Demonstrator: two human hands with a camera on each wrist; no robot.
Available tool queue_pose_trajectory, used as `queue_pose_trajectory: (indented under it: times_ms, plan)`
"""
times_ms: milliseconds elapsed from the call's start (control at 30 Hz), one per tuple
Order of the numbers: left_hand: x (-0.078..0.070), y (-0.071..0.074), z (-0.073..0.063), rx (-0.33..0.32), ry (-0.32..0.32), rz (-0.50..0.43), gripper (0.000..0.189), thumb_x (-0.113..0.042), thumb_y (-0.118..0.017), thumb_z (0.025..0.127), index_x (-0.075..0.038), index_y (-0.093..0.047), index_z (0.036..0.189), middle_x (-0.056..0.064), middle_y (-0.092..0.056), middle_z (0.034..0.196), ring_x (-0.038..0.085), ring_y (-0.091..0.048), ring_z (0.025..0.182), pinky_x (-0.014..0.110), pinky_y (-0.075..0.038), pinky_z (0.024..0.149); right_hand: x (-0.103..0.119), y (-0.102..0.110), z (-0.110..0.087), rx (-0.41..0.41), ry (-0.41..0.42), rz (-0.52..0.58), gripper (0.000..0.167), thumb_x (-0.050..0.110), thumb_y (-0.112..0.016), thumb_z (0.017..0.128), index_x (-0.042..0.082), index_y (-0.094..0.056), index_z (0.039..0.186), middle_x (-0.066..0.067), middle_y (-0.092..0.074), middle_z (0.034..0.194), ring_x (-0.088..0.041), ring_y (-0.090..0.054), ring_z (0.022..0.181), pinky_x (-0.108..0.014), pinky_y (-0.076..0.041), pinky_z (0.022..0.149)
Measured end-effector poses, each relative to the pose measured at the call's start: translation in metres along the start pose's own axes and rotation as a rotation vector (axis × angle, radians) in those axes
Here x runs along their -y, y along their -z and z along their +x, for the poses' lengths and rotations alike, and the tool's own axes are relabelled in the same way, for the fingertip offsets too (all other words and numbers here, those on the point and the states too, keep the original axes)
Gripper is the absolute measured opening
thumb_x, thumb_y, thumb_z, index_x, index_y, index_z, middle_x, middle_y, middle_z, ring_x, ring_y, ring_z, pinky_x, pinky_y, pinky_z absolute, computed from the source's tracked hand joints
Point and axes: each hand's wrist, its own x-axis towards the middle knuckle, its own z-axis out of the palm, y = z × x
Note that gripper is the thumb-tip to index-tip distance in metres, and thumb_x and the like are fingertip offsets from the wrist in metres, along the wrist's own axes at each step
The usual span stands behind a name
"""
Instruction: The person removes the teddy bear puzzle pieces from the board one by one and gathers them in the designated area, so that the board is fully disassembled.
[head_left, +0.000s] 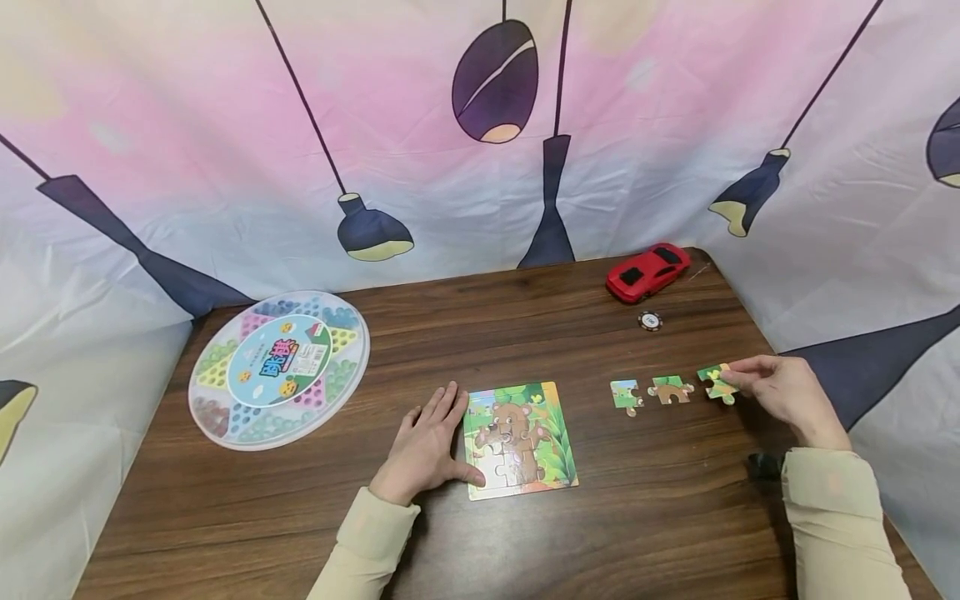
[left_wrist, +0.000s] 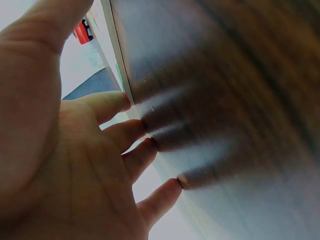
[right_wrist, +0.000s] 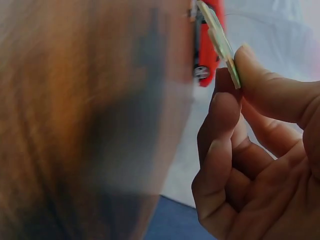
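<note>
A bear jigsaw puzzle (head_left: 525, 442) in its square board lies at the middle of the table. At its left edge rests my left hand (head_left: 427, 446), fingers spread, thumb over the lower left corner; in the left wrist view its fingertips (left_wrist: 172, 185) touch the tabletop. My right hand (head_left: 783, 392) pinches a green puzzle piece (head_left: 716, 383) between thumb and fingers at the right of the table. Seen edge-on in the right wrist view, that piece (right_wrist: 220, 45) is above the tabletop. Two more pieces lie to its left: a brown-and-green one (head_left: 670, 388) and a blue-and-green one (head_left: 624, 395).
A round Chinese checkers set (head_left: 281, 367) under a clear cover lies at the left. Toward the back right stand a red toy car (head_left: 648, 272) and a poker chip (head_left: 650, 321). A curtain printed with lamps (head_left: 435, 167) hangs behind the table.
</note>
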Motion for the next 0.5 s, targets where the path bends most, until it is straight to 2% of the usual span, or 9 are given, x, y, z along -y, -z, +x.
queue_pose_trajectory:
  times_ms: [200,500]
  plan:
    - [0.001,-0.001,0.0,0.003,0.003,-0.004,0.123,-0.066,-0.08,0.058,-0.008,-0.029,0.154,0.012,-0.018,0.16,0.029,-0.016,0.147,0.057,-0.024,0.109,-0.008,-0.004,0.007,0.018,-0.035,-0.011,0.059,0.051,-0.062,0.091,-0.004,-0.07,0.109,-0.007,-0.069,0.082,-0.02,-0.061,0.076,-0.04,-0.045,0.071]
    - [0.0,0.0,0.0,0.001,0.001,-0.005,0.123,-0.066,-0.08,0.058,-0.008,-0.029,0.154,0.012,-0.018,0.16,0.029,-0.016,0.147,0.057,-0.025,0.109,-0.012,-0.007,0.013,0.016,-0.065,-0.007,0.056,0.05,-0.063,0.091,-0.003,-0.071,0.106,-0.005,-0.068,0.081,-0.019,-0.06,0.075,-0.035,-0.043,0.067]
